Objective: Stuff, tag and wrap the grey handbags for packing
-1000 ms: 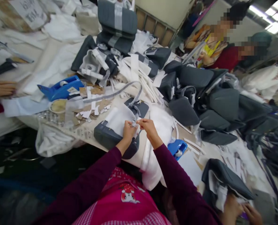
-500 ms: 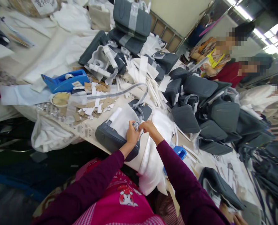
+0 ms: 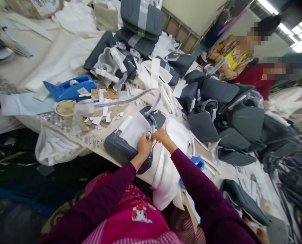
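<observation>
A dark grey handbag [image 3: 123,149] lies on the table in front of me, with a white sheet [image 3: 134,130] over its top. Its strap [image 3: 130,101], covered in clear wrapping, loops away over the table and comes back to the bag's right end. There my left hand [image 3: 144,146] is closed, thumb and fingers pinching the wrapped strap end. My right hand [image 3: 161,136] pinches at the same spot, fingertips almost touching the left ones. The small part between the fingertips is mostly hidden.
A blue tape dispenser [image 3: 72,88] and a round tub [image 3: 65,107] stand left, beside paper scraps [image 3: 96,120]. White strips [image 3: 163,96] lie behind the bag. Grey bags [image 3: 245,123] are heaped at right. Another blue dispenser [image 3: 198,162] sits near my right forearm. Co-workers [image 3: 232,61] are across the table.
Both hands stay at the strap end, with only slight finger movement. The view has shifted a little; the bag lies in the same place.
</observation>
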The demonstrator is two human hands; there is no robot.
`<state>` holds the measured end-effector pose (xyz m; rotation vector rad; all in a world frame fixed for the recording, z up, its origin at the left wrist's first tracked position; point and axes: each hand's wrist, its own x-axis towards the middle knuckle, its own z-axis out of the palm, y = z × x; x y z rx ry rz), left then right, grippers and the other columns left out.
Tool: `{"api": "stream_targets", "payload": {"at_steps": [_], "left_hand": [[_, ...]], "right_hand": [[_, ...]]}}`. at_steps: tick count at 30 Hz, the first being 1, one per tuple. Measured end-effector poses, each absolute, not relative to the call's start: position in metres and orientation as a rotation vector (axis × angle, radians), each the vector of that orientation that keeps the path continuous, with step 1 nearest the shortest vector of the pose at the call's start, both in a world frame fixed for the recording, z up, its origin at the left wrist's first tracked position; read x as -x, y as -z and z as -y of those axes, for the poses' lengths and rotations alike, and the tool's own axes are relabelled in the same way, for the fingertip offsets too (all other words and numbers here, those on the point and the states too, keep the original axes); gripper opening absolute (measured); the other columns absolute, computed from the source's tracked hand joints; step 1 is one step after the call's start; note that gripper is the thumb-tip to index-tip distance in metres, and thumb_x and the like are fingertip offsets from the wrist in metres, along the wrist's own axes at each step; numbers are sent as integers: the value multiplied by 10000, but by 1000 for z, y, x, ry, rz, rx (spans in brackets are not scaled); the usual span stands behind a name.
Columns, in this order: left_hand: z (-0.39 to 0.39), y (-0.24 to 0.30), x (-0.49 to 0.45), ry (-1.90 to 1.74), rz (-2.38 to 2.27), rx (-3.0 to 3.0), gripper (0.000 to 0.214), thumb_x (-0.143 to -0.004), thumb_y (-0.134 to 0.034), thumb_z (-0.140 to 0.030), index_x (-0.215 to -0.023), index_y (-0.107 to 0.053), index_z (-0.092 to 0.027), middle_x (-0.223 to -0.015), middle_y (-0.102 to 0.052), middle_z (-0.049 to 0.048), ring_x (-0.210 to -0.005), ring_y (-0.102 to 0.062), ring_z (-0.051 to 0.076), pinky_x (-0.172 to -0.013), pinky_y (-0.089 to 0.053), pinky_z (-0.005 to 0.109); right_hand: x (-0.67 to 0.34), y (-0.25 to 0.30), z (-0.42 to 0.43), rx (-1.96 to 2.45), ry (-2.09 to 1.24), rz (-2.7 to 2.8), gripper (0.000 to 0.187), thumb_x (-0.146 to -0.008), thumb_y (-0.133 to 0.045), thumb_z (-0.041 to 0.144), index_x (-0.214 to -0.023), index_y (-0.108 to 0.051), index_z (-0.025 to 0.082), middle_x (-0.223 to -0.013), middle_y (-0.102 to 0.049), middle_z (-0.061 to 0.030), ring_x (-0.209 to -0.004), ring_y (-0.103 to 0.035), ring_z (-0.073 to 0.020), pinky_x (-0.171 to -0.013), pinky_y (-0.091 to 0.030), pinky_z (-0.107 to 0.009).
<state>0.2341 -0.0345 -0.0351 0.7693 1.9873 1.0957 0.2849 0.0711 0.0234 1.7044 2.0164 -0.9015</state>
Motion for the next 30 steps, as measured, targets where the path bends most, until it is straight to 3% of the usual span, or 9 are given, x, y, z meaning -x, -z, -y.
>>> {"api": "stream_targets", "payload": {"at_steps": [4,7,10,13,15,22,30], "left_hand": [[34,40,-234,-1159,-1914,-738,163,-809,-622,-334,-920,-584,-221,-804,-678,12,-549,-603,152,-598,-454,274],[34,44,-234,-1197,-1909,-733,165,-786,-638,-314,-916,-595,-222,-828,-680,20,-641,-636,173,-619,-479,276],[34,46,-233,-1210,-1867,-707,174,-770,-644,-305,-915,-602,-219,-808,-677,19,-666,-646,181,-608,-493,274],[33,47,-232,-1220,-1806,-647,200,-751,-635,-270,-937,-600,-204,-794,-678,15,-592,-633,165,-557,-492,264],[33,47,-232,-1226,-1779,-606,222,-727,-633,-240,-941,-597,-192,-823,-687,21,-560,-624,151,-531,-489,254],[29,43,-231,-1267,-1688,-446,274,-660,-645,-225,-918,-590,-153,-778,-673,27,-455,-589,139,-432,-472,251],[28,33,-232,-1292,-1622,-369,332,-636,-645,-240,-942,-618,-113,-791,-675,33,-441,-570,109,-397,-441,209]], "right_hand": [[-290,-30,-64,-1697,833,-2019,160,-671,-705,215,-804,-709,125,-708,-711,-95,-808,-689,-221,-679,-503,-249],[-293,-37,-58,-1662,650,-2135,268,-727,-694,274,-954,-694,132,-871,-728,-133,-956,-672,-246,-772,-500,-286],[-299,-40,-58,-1606,532,-2234,271,-725,-717,336,-904,-696,134,-868,-724,-136,-972,-666,-265,-776,-495,-307],[-312,-36,-64,-1598,880,-2193,128,-688,-746,238,-704,-681,129,-631,-684,-72,-798,-685,-235,-682,-482,-267],[-321,-29,-67,-1602,1086,-2174,79,-662,-742,126,-687,-667,129,-572,-660,-28,-705,-674,-191,-621,-463,-229],[-345,-5,-60,-1680,1423,-2168,282,-634,-740,14,-859,-614,129,-705,-702,-12,-667,-659,-132,-591,-465,-194],[-339,24,-59,-1761,1475,-2192,352,-634,-694,29,-945,-562,131,-754,-677,-2,-705,-625,-135,-632,-449,-210]]}}
